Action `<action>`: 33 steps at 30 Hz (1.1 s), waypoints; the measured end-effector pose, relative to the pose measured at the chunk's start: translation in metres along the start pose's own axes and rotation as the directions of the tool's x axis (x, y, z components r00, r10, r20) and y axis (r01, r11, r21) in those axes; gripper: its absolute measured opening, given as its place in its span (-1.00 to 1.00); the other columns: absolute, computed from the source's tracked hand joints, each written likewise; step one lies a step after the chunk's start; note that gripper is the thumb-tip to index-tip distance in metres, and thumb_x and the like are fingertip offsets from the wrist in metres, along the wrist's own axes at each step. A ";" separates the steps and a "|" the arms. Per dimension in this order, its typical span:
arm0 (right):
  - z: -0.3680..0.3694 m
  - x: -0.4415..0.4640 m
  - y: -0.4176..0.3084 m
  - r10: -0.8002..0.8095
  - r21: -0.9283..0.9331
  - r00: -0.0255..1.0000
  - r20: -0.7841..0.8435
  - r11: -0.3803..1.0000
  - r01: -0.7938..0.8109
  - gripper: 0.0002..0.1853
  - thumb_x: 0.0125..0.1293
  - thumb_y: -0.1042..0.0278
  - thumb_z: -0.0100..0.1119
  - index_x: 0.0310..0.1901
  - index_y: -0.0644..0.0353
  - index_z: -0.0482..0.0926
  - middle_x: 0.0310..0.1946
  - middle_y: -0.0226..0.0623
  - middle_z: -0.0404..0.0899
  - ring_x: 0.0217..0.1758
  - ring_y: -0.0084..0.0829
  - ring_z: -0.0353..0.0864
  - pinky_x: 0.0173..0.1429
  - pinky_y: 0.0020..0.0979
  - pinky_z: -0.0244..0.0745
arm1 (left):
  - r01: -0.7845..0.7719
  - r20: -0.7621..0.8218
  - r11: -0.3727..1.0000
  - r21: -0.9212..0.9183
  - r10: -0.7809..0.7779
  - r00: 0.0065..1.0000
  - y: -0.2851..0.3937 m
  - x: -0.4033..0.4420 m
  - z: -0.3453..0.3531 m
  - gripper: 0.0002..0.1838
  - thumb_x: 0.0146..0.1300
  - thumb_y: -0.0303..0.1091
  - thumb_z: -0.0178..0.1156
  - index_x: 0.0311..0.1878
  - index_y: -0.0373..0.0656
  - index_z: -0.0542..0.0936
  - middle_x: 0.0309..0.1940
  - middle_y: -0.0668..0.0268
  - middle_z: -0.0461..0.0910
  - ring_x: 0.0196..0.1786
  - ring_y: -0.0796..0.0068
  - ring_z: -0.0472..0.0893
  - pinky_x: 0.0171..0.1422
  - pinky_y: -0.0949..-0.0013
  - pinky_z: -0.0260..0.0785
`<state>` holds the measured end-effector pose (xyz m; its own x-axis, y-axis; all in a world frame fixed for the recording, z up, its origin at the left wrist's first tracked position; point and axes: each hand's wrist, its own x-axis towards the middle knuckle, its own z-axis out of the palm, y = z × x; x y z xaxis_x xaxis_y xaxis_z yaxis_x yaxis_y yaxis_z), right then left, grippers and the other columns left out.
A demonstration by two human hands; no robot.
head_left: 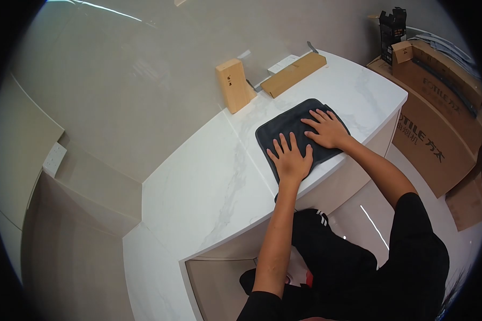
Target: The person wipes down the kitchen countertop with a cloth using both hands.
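A dark, flat, rounded rectangular item (276, 128), like a folded cloth or padded sleeve, lies on the white marbled countertop (198, 187). My left hand (292, 160) rests palm down on its lower middle part, fingers spread. Flat on its right part is my right hand (326, 130), also with fingers apart. Neither hand grips anything. Behind the dark item stand a light wooden block (234, 86) and a long brown cardboard piece (294, 74), both near the wall.
Large brown cardboard boxes (434, 128) lean at the right, beside the counter's end. A black box (393, 35) stands behind them. A small white box (284, 64) is by the wall. The counter's front edge runs close to my body.
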<state>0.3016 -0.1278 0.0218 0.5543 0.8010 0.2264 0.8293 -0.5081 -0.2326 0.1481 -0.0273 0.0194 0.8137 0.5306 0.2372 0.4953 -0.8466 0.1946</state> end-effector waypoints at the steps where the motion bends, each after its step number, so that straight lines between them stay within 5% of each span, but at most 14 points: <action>1: 0.001 0.009 0.003 0.005 -0.001 1.000 0.001 1.000 -0.005 -0.38 0.49 -0.21 -0.13 0.50 -0.23 0.28 0.58 -0.15 0.11 0.66 -0.14 -0.02 0.67 -0.02 -0.22 | -0.001 -0.001 1.000 -0.002 0.001 1.000 0.002 0.008 0.001 -0.17 0.42 0.23 -0.10 0.57 -0.15 0.17 0.59 -0.07 0.03 0.64 -0.15 -0.06 0.62 -0.30 -0.39; 17: 0.028 0.089 0.025 0.121 0.013 0.991 -0.061 0.993 -0.120 -0.40 0.49 -0.15 -0.23 0.48 -0.18 0.33 0.58 -0.17 0.11 0.66 -0.13 -0.03 0.66 0.01 -0.27 | 0.046 -0.048 0.999 -0.015 -0.047 0.998 0.005 0.089 0.028 -0.20 0.41 0.24 -0.12 0.56 -0.08 0.22 0.59 0.00 0.07 0.63 -0.06 0.00 0.64 -0.23 -0.34; 29: 0.029 -0.019 -0.029 -0.042 0.021 0.995 -0.090 0.999 0.044 -0.37 0.50 -0.13 -0.23 0.50 -0.07 0.27 0.56 0.09 0.08 0.65 0.10 -0.06 0.62 0.19 -0.28 | -0.156 -0.200 0.987 -0.032 0.147 0.969 -0.021 -0.040 0.013 -0.32 0.46 0.14 -0.07 0.51 -0.06 0.32 0.54 0.02 0.20 0.59 -0.08 0.11 0.62 -0.23 -0.24; 33: 0.030 -0.039 -0.090 -0.171 0.046 0.985 -0.028 0.984 0.172 -0.35 0.50 -0.15 -0.24 0.52 -0.06 0.25 0.57 0.10 0.05 0.64 0.15 -0.08 0.61 0.24 -0.28 | -0.030 -0.178 0.999 -0.032 0.024 0.984 -0.066 -0.097 -0.022 -0.33 0.44 0.15 -0.03 0.50 0.02 0.34 0.54 0.11 0.22 0.59 0.01 0.13 0.64 -0.13 -0.20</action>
<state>0.2030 -0.1039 0.0052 0.4059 0.8671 0.2889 0.9082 -0.3473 -0.2335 0.0297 -0.0224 0.0042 0.7582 0.5089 0.4076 0.4605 -0.8605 0.2178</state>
